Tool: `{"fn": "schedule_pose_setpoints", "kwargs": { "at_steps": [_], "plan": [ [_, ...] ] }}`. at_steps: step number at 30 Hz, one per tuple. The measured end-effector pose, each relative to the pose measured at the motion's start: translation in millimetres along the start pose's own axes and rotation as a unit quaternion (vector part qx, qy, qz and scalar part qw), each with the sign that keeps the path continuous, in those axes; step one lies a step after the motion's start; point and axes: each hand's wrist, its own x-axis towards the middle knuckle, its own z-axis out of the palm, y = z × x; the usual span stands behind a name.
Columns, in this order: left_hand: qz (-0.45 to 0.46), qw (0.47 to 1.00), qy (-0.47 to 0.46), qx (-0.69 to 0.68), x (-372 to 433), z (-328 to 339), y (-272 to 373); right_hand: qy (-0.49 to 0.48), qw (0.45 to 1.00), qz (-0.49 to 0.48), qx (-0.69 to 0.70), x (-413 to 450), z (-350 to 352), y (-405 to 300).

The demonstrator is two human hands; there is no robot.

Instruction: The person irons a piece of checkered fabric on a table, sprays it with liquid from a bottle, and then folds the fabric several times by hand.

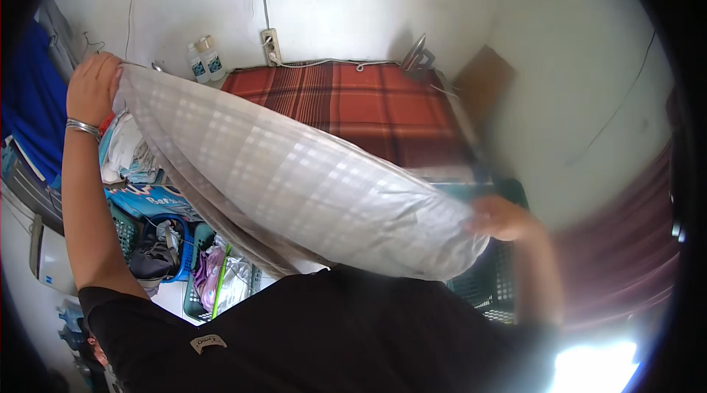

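A large pale grey checked cloth (298,183) hangs stretched between my hands, in front of my chest. My left hand (94,84), with silver bangles at the wrist, is raised at the upper left and grips one end of the cloth. Lower on the right, my right hand (494,217) holds the other end and looks blurred. Beyond the cloth lies a red plaid cover (386,100) on a table. A clothes iron (417,56) stands upright at the cover's far right corner.
Two plastic bottles (205,62) stand by the wall near a power strip (270,46). Folded cloths (130,150) are stacked at left, above a blue basket (185,252) and a green basket (190,299) on the floor. A brown board (483,84) leans at right.
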Motion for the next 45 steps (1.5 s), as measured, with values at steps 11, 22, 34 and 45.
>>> {"fn": "schedule_pose_setpoints", "kwargs": {
  "at_steps": [11,22,34,45],
  "plan": [
    [0.01,0.997,-0.078,-0.002,-16.5,13.9,4.6,-0.154,0.983,0.016,0.098,12.3,11.2,49.4],
    [-0.018,0.996,-0.091,0.019,-31.4,25.9,-6.1,-0.024,0.991,-0.113,0.065,13.2,-19.6,38.2],
    [-0.135,0.976,0.066,-0.154,-53.0,7.7,60.7,0.081,0.942,-0.065,0.319,13.6,-46.9,86.1],
    [-0.03,0.521,-0.269,-0.81,-32.4,-113.5,187.7,0.442,0.713,-0.12,0.53,-5.0,-149.5,221.0]
  ]
}}
